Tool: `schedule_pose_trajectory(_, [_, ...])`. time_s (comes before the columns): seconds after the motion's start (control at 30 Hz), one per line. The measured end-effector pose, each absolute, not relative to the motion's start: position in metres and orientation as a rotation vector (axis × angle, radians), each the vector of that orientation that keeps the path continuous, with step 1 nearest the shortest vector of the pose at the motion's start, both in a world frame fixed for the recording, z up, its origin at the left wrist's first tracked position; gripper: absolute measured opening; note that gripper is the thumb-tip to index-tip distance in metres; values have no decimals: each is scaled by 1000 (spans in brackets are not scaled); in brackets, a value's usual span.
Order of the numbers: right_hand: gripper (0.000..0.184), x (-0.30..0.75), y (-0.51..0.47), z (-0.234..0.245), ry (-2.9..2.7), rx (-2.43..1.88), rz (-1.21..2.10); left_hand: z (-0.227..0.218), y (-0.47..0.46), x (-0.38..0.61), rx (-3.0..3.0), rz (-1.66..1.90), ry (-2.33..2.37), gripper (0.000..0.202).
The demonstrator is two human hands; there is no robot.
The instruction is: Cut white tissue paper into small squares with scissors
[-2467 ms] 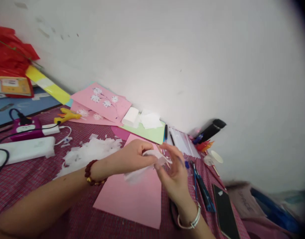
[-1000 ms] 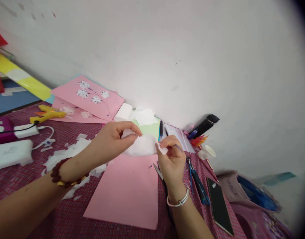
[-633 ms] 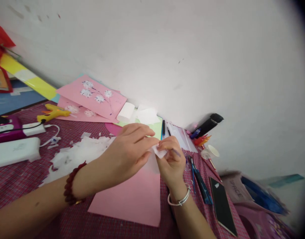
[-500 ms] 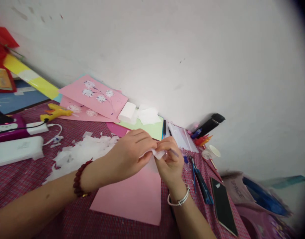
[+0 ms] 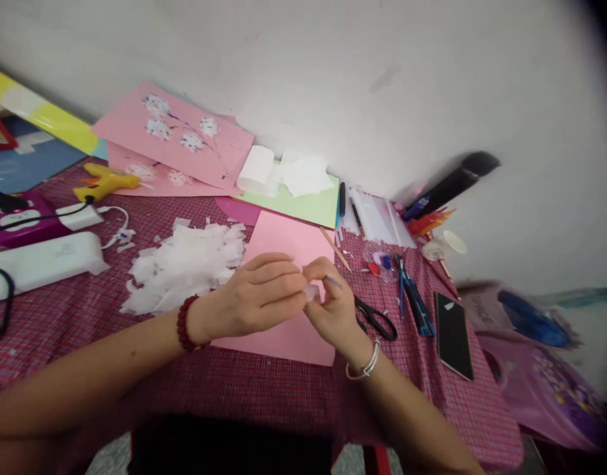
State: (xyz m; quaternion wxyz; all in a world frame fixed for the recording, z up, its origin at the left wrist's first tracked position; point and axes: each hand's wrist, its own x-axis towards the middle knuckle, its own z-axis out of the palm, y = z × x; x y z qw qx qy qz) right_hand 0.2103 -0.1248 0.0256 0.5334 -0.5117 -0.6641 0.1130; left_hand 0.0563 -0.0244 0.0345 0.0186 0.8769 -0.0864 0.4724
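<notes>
A small white piece of thin paper (image 5: 311,293) shows between my two hands, above a pink sheet of paper (image 5: 288,336). My left hand (image 5: 254,297), with a dark red bead bracelet at the wrist, has its fingers closed at the paper's left side; their tips are partly hidden. From the right, my right hand (image 5: 336,313) pinches the same piece with thumb and curled fingers. A pile of torn white paper pieces (image 5: 187,264) lies left of the pink sheet. Black-handled scissors (image 5: 383,323) stick out beyond my right hand, and a wooden stick (image 5: 336,249) lies across the sheet's far edge.
Pink pictures with white blossoms (image 5: 185,135) lean at the wall beside a white paper roll (image 5: 256,168). At left are a yellow glue gun (image 5: 105,183) and a white power strip (image 5: 46,264). A blue cutter (image 5: 418,307) and a phone (image 5: 453,336) lie at right.
The view has tilted down, showing more of the table's near edge and the scissors. My left fingers have closed in toward my right hand, and less of the white paper shows between them.
</notes>
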Motion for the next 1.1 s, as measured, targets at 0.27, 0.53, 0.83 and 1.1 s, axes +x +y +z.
schedule_pose_trajectory(0.27, [7,206,-165,25,-1129,-1500,812,28,-26,55,2923,1443,-259,14])
schedule_pose_trajectory(0.53, [14,202,-157,10,-717,-1361,1240,22,-32,61,2958,1300,-287,16])
schedule_pose_trajectory(0.83, [10,203,-160,2,-702,-1300,1238,23,-34,61,2975,1269,-295,21])
schedule_pose_trajectory(1.1, [13,200,-160,-1,-660,-1293,1219,24,-38,60,2983,1211,-309,22])
